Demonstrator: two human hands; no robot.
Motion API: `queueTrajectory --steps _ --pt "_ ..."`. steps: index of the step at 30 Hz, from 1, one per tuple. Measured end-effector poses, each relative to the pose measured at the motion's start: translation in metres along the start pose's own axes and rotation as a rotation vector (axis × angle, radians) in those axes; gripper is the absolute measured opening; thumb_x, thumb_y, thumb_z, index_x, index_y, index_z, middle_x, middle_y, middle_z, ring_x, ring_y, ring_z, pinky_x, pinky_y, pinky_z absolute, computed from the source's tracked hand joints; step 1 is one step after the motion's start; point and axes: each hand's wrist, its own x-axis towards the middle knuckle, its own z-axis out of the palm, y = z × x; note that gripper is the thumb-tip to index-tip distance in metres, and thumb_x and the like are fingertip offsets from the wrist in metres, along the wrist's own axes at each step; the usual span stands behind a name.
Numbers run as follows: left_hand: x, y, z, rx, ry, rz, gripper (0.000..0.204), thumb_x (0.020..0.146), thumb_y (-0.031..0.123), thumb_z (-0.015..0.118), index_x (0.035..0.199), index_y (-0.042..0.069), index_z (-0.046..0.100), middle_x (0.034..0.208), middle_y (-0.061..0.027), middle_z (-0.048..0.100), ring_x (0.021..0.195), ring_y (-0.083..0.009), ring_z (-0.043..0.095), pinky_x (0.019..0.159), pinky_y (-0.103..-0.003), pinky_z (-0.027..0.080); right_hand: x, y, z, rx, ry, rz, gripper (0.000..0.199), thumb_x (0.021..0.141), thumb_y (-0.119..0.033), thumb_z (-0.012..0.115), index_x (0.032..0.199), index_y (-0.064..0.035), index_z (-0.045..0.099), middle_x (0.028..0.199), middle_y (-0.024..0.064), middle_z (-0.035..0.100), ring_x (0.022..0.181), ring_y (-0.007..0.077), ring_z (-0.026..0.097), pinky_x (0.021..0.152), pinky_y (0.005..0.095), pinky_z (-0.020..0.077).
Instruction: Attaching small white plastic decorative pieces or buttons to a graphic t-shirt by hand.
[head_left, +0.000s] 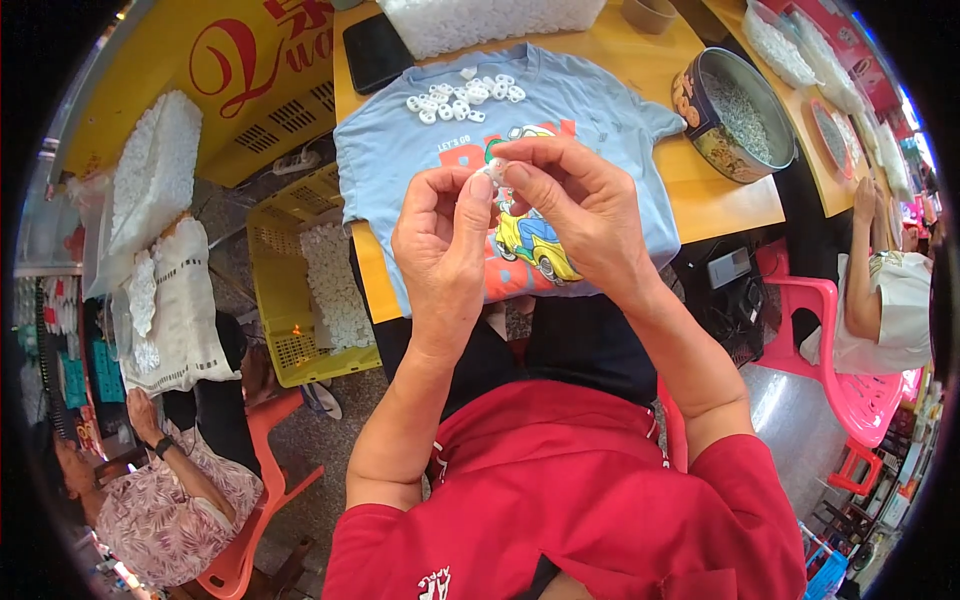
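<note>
Above the table, my left hand (440, 235) and my right hand (590, 205) meet, thumbs and fingers pinched together. Between the fingertips is a small white plastic piece (492, 172), mostly covered, so its full shape does not show. Under my hands a light blue printed T-shirt (380, 170) lies spread over the table. Near its collar sits a loose group of small white plastic pieces (460, 97), each with holes in it.
A round tin (700, 120) of small metallic parts stands at the right. A black phone (375, 52) and a white-filled box (480, 25) lie at the back. A yellow crate (275, 290) of white pieces is left of my legs. People sit on both sides.
</note>
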Motion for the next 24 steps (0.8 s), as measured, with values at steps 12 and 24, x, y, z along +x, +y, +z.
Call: queueTrajectory --steps 12,24 --pt "-0.011 -0.009 0.007 -0.087 0.078 0.095 0.01 0.097 0.011 0.056 0.097 0.002 0.051 0.086 -0.0008 0.055 0.075 -0.0053 0.052 0.068 -0.019 0.045 -0.004 0.011 0.011 -0.193 0.052 -0.218 0.02 0.091 0.001 0.06 0.111 0.0029 0.064 0.098 0.0054 0.064 0.084 0.0088 0.06 0.073 0.023 0.0509" --pt "-0.01 -0.009 0.007 -0.199 0.044 0.251 0.01 0.096 0.008 0.056 0.101 0.003 0.049 0.1 -0.0037 0.051 0.086 -0.0086 0.05 0.078 -0.022 0.043 -0.008 -0.006 0.02 0.154 0.007 -0.073 0.023 0.094 -0.005 0.059 0.115 0.0023 0.062 0.095 0.0044 0.064 0.089 0.0093 0.06 0.079 0.0237 0.05"
